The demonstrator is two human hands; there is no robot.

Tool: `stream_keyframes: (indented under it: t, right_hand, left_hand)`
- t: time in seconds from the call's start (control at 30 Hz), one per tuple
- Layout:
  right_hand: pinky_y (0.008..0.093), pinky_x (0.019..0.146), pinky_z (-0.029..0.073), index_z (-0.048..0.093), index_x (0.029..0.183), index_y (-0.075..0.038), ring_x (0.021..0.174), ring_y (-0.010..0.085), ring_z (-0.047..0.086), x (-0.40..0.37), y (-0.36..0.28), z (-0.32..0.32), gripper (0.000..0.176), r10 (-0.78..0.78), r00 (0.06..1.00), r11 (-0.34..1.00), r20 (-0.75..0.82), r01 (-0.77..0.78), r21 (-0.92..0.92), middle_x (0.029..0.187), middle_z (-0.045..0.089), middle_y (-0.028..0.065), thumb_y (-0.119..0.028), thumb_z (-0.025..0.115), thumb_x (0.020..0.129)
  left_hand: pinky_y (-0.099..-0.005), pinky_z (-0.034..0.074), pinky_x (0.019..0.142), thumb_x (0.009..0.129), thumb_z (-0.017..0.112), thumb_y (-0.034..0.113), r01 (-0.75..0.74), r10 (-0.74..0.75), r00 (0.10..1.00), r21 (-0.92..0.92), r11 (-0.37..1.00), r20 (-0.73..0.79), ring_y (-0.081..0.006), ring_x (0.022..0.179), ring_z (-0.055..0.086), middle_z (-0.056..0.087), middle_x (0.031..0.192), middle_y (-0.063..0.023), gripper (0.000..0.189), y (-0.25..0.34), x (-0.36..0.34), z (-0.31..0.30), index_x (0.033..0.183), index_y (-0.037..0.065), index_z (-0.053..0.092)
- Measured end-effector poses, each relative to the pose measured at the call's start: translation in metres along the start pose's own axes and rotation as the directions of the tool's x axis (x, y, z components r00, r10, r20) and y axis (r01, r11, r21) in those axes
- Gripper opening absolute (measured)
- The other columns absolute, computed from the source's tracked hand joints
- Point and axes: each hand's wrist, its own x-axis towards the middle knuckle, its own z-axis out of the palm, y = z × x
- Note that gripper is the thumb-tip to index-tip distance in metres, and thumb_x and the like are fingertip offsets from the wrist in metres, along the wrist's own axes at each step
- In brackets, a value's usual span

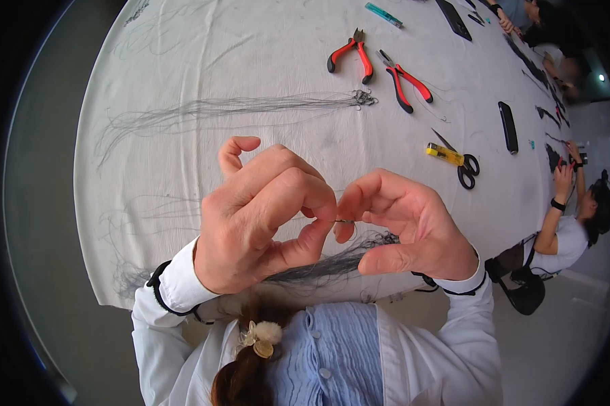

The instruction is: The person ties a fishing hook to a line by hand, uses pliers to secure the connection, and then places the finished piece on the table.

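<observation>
In the middle of the head view my left hand pinches a thin dark strand between thumb and forefinger. A short dark twisted piece of it sticks out to the right of the pinch. My right hand is close beside it, fingers curved and thumb held apart, with its fingertips right at the strand's end. Below both hands, a thick bundle of dark strands lies along the near table edge, partly covered by them. Farther up, a thinner bundle of strands stretches across the cloth, its right end gathered in small dark loops.
On the white-clothed table lie red-handled cutting pliers, red-handled pliers, scissors, a yellow cutter, a teal cutter and black phones. A co-worker works at the right.
</observation>
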Motion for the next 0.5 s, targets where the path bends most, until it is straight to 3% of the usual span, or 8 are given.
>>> stream_keyframes:
  t: [0.1, 0.17, 0.2, 0.27, 0.4, 0.47, 0.5]
  right_hand:
    - [0.0195, 0.07, 0.044, 0.057, 0.094, 0.001, 0.074, 0.0053, 0.054, -0.005, -0.003, 0.005, 0.019, 0.057, 0.998, 0.995, -0.014, -0.055, 0.079, 0.082, 0.058, 0.0, -0.009, 0.066, 0.08]
    - [0.0181, 0.056, 0.041, 0.06, 0.085, 0.0, 0.061, 0.0049, 0.05, -0.009, -0.012, 0.005, 0.007, 0.035, 0.984, 0.958, -0.172, -0.082, -0.273, 0.071, 0.056, -0.0008, -0.005, 0.064, 0.081]
    - [0.0181, 0.056, 0.041, 0.06, 0.085, 0.0, 0.061, 0.0049, 0.05, -0.007, -0.011, 0.006, 0.007, 0.034, 0.985, 0.958, -0.17, -0.081, -0.274, 0.071, 0.056, -0.0008, -0.005, 0.064, 0.081]
    - [0.0187, 0.047, 0.035, 0.06, 0.076, 0.001, 0.052, 0.0044, 0.044, -0.004, -0.006, 0.005, 0.007, -0.41, 0.9, 0.774, -0.148, 0.257, -0.578, 0.064, 0.054, 0.0001, -0.003, 0.062, 0.082]
    - [0.0196, 0.046, 0.033, 0.061, 0.075, 0.001, 0.053, 0.004, 0.044, -0.003, -0.004, 0.003, 0.007, -0.379, 0.913, 0.759, -0.151, 0.212, -0.616, 0.065, 0.054, 0.0019, -0.003, 0.062, 0.081]
    - [0.0198, 0.045, 0.033, 0.061, 0.076, 0.0, 0.052, 0.0043, 0.043, -0.001, -0.002, 0.005, 0.005, -0.321, 0.935, 0.824, -0.153, 0.196, -0.532, 0.064, 0.054, 0.0014, -0.001, 0.062, 0.08]
    - [0.0198, 0.045, 0.033, 0.061, 0.076, 0.0, 0.052, 0.0043, 0.043, -0.001, 0.0, 0.005, 0.005, -0.322, 0.934, 0.823, -0.153, 0.197, -0.533, 0.064, 0.054, 0.0014, -0.001, 0.062, 0.08]
  left_hand:
    - [-0.0395, 0.03, 0.084, 0.065, 0.064, 0.007, 0.055, -0.055, 0.998, 0.011, 0.998, -0.016, -0.0149, 0.067, 0.054, 0.053, 0.07, -0.0003, 0.013, 0.003, 0.001, -0.002, 0.071, 0.01, 0.053]
    - [-0.0368, 0.031, 0.084, 0.066, 0.063, 0.008, 0.061, -0.061, 0.998, 0.002, 0.998, 0.004, -0.0155, 0.067, 0.054, 0.053, 0.07, -0.0009, 0.012, 0.003, 0.001, -0.004, 0.071, 0.009, 0.053]
    - [-0.0368, 0.031, 0.084, 0.066, 0.063, 0.008, 0.061, -0.061, 0.998, 0.004, 0.998, 0.003, -0.0155, 0.067, 0.054, 0.053, 0.07, -0.0009, 0.012, 0.002, 0.001, -0.004, 0.071, 0.009, 0.053]
    - [-0.0325, 0.033, 0.08, 0.066, 0.064, 0.008, 0.112, -0.109, 0.993, -0.093, 0.989, 0.041, -0.0164, 0.066, 0.054, 0.052, 0.069, -0.001, 0.013, 0.002, 0.002, -0.001, 0.071, 0.008, 0.052]
    - [-0.0287, 0.037, 0.075, 0.068, 0.063, 0.007, 0.153, -0.132, 0.987, -0.277, 0.949, 0.094, -0.0166, 0.068, 0.053, 0.053, 0.071, -0.0028, 0.013, -0.002, -0.001, 0.004, 0.073, 0.005, 0.052]
    - [-0.0279, 0.032, 0.072, 0.068, 0.063, 0.003, 0.262, -0.269, 0.962, -0.457, 0.85, 0.051, -0.0115, 0.065, 0.053, 0.053, 0.071, 0.0024, 0.014, 0.0, -0.004, 0.01, 0.076, 0.009, 0.054]
    - [-0.0279, 0.032, 0.072, 0.068, 0.063, 0.003, 0.261, -0.269, 0.962, -0.456, 0.851, 0.05, -0.0115, 0.065, 0.053, 0.053, 0.071, 0.0024, 0.014, 0.0, -0.006, 0.013, 0.076, 0.009, 0.054]
